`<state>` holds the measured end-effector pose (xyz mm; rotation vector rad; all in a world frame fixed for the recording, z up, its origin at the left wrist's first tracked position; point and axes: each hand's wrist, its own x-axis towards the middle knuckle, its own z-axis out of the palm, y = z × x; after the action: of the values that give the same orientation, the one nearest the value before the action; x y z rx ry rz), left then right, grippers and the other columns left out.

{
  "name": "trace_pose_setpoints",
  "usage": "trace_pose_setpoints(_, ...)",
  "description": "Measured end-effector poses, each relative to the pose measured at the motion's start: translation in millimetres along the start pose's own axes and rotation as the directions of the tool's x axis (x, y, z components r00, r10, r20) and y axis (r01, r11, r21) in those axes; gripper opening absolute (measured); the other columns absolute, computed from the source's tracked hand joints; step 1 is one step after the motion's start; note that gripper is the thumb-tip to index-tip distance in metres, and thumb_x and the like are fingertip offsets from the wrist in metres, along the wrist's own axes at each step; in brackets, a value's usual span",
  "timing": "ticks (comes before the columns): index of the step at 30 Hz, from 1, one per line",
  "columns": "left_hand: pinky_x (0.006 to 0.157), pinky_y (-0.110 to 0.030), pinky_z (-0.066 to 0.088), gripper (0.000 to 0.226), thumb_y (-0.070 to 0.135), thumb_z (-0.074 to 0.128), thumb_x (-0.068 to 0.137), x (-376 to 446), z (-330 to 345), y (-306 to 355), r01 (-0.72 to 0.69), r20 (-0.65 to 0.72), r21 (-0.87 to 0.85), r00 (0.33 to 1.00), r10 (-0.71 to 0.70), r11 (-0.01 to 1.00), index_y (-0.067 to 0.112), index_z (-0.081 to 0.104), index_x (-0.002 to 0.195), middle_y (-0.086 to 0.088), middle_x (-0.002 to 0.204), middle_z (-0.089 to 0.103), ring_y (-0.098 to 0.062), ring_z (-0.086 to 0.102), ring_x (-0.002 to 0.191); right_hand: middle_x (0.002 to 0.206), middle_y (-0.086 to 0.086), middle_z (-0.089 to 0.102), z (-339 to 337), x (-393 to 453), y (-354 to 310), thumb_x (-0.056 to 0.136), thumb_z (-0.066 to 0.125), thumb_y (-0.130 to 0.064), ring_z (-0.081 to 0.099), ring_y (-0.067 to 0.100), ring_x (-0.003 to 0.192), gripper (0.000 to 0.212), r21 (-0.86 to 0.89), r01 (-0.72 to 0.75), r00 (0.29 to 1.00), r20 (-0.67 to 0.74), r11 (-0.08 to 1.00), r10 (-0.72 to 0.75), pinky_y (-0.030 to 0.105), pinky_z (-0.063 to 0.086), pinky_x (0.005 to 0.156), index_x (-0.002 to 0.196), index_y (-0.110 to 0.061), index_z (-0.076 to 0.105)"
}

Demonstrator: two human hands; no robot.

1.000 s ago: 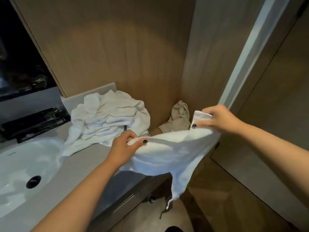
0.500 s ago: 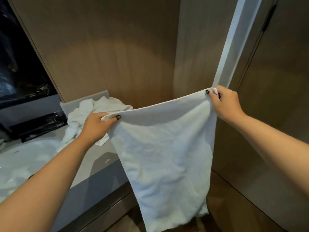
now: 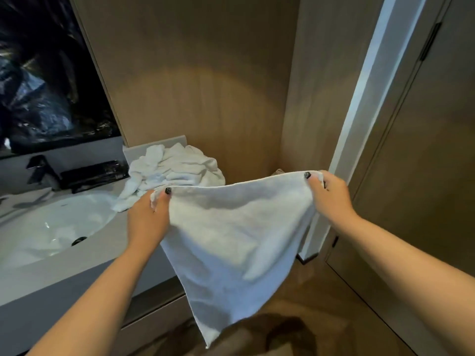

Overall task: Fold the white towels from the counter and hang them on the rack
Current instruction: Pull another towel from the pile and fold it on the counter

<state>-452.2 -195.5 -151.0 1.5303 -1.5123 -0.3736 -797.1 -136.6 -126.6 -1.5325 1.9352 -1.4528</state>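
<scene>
Towel [image 3: 231, 235] hangs lengthwise; left hand [image 3: 147, 217], right hand [image 3: 330, 195] pinch top corners.

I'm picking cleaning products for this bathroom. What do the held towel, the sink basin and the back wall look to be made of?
Held towel: soft white terry-like cloth, likely cotton; it has a nubby matte surface and drapes limply.
Sink basin: glossy white, probably ceramic or a similar glazed material; bright highlights show on it.
Back wall: matte brown panels with fine vertical grain, so wood veneer or laminate; the picture cannot settle which.
</scene>
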Motion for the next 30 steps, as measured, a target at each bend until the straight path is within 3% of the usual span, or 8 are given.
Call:
trace_pose_setpoints(4,0.076,-0.034,0.042,0.022,0.027,0.054,0.099,3.5,-12.8,5.7,-0.022,-0.008,0.086,1.0,0.023,0.996,0.009,0.06,0.11,-0.01,0.106,0.062,-0.031,0.058,0.103,0.078,-0.001,0.065,19.2,9.0,-42.9,0.097,0.055,-0.021,0.051,0.0,0.064,0.021,0.153,0.062,0.99,0.113,0.986,-0.08,0.011,0.037,0.056,0.09,-0.012,0.073)
trace_pose_setpoints(6,0.096,-0.036,0.043,0.051,0.024,0.058,0.097,0.0,-16.2,19.2,-0.092,-0.016,0.025,0.996,0.093,0.995,0.011,0.041,0.143,-0.009,0.137,0.047,-0.023,0.05,0.119,0.071,0.014,0.058,31.5,8.7,-61.6,0.095,0.059,-0.024,0.044,0.007,0.063,0.03,0.179,0.103,0.974,0.18,0.978,-0.136,0.023,0.033,0.055,0.086,0.003,0.069)
trace_pose_setpoints(8,0.099,-0.032,0.041,0.057,0.023,0.056,0.098,-8.0,-13.6,40.6,-0.193,-0.018,-0.073,0.981,0.192,0.979,0.015,0.031,0.149,-0.001,0.143,0.039,-0.014,0.046,0.121,0.062,0.011,0.044,47.0,3.9,-78.5,0.095,0.061,-0.023,0.034,0.008,0.059,0.04,0.214,0.135,0.959,0.216,0.967,-0.182,0.025,0.026,0.053,0.071,0.009,0.057)
trace_pose_setpoints(10,0.096,-0.026,0.042,0.05,0.026,0.05,0.099,-15.4,-6.1,62.1,-0.27,0.039,-0.21,0.958,0.284,0.94,0.021,0.035,0.146,0.006,0.138,0.042,-0.008,0.049,0.119,0.054,-0.008,0.035,62.4,-3.4,-94.4,0.095,0.061,-0.019,0.028,0.004,0.053,0.046,0.265,0.181,0.948,0.21,0.947,-0.24,0.02,0.023,0.05,0.055,-0.006,0.043)
trace_pose_setpoints(13,0.094,-0.022,0.046,0.042,0.036,0.042,0.096,-21.4,10.7,80.9,-0.265,0.156,-0.349,0.929,0.334,0.899,0.025,0.044,0.137,0.005,0.13,0.054,-0.005,0.054,0.116,0.053,-0.013,0.041,79.3,-11.8,-106.4,0.092,0.067,-0.027,0.037,0.003,0.05,0.035,0.344,0.194,0.971,0.067,0.919,-0.231,0.019,0.032,0.053,0.064,-0.022,0.047)
trace_pose_setpoints(17,0.081,-0.026,0.049,0.029,0.037,0.037,0.097,-31.3,39.5,82.8,-0.182,0.227,-0.442,0.925,0.306,0.879,0.027,0.048,0.122,0.005,0.1,0.059,-0.001,0.058,0.088,0.058,-0.007,0.037,84.1,-12.3,-107.2,0.086,0.07,-0.038,0.033,0.009,0.053,0.038,0.397,0.158,0.987,-0.054,0.904,-0.149,0.032,0.034,0.056,0.072,-0.02,0.04)
trace_pose_setpoints(22,0.079,-0.011,0.037,0.016,0.037,0.035,0.101,-23.8,70.8,85.1,-0.21,0.278,-0.421,0.896,0.345,0.883,0.036,0.05,0.095,0.013,0.097,0.047,0.003,0.045,0.093,0.059,-0.005,0.034,73.0,-5.5,-86.4,0.085,0.072,-0.037,0.029,0.005,0.051,0.042,0.304,0.088,0.996,-0.027,0.949,-0.084,0.023,0.031,0.053,0.07,-0.017,0.038)
trace_pose_setpoints(30,0.061,-0.026,0.035,0.032,0.046,0.045,0.094,-15.5,99.7,88.0,-0.083,0.419,-0.57,0.826,0.377,0.817,0.017,0.045,0.08,0.015,0.067,0.044,-0.006,0.037,0.063,0.065,0.001,0.038,79.8,1.4,-61.9,0.085,0.067,-0.045,0.034,0.013,0.059,0.046,0.256,0.018,0.994,-0.107,0.966,0.009,0.033,0.035,0.058,0.068,-0.018,0.035)
